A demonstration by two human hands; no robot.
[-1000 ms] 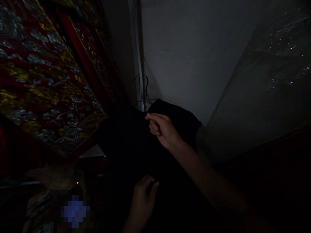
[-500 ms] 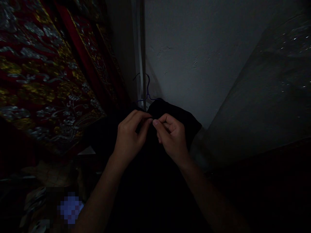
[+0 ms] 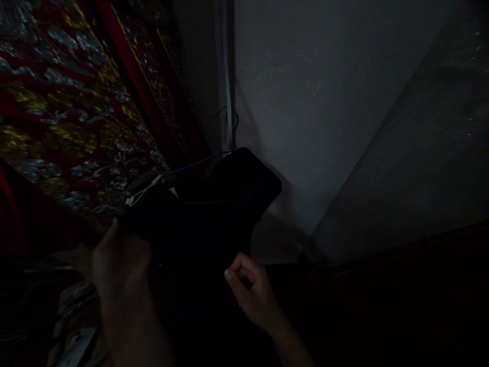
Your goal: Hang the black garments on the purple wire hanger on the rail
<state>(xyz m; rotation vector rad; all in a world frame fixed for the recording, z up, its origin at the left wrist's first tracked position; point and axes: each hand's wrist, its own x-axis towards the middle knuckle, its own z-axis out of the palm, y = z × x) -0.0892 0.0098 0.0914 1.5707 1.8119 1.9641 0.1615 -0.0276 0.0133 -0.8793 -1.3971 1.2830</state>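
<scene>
A black garment [image 3: 198, 229] hangs on a thin purple hanger [image 3: 196, 162], whose left end is bare near a pale strap or tag [image 3: 143, 191]. My left hand [image 3: 122, 262] is at the garment's left side, its thumb pointing up; motion blur and the dark hide what its fingers do. In front of the garment, lower right, is my right hand [image 3: 252, 290], closed with thumb and index finger in a pinch. Whatever lies between those fingertips is lost against the black cloth.
Red cloth with gold and silver sequin embroidery [image 3: 76, 102] fills the left. A narrow pale pole [image 3: 229, 92] stands by the grey wall [image 3: 305, 102]. A clear plastic-like sheet [image 3: 412, 168] leans at right. A phone-like flat object [image 3: 78, 346] lies among clutter at lower left.
My hands were close together, pinching at the garment near its top. Now they are apart, the left lower and further left, the right lower. The garment has shifted left, baring the hanger's left arm.
</scene>
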